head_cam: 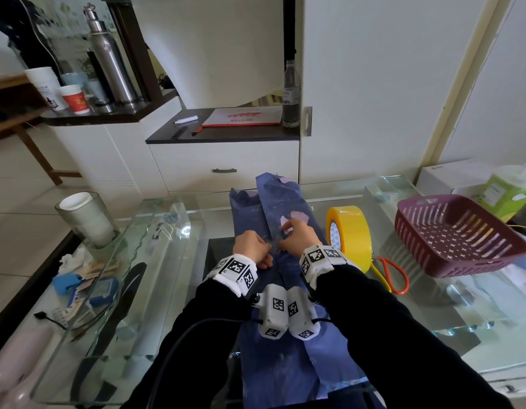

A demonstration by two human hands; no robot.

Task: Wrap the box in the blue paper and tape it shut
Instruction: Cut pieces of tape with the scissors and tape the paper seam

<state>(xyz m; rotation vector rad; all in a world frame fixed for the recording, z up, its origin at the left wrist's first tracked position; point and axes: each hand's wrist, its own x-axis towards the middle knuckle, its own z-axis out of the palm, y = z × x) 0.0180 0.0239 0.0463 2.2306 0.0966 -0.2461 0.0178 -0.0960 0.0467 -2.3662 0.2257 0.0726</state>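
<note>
Glass worktop (167,228) carries everything. The blue paper (280,367) runs lengthwise away from the person, its two long sides folded inward so that they overlap in a seam down the middle. We see no box; we judge it lies under the paper beneath the hands, since the sheet rises there.

Purple basket (462,240) sits well to the right, clear of the wrap. The yellow tape roll (348,231) stands on edge just beside the paper on the right, probably kept within reach for closing the seam.

Left hand (251,246) and right hand (301,236) meet at the seam. Their fingers (285,247) are curled narrow, pinching the overlapped paper, apparently to hold it tight. We cannot tell whether a tape strip lies between them.
</note>
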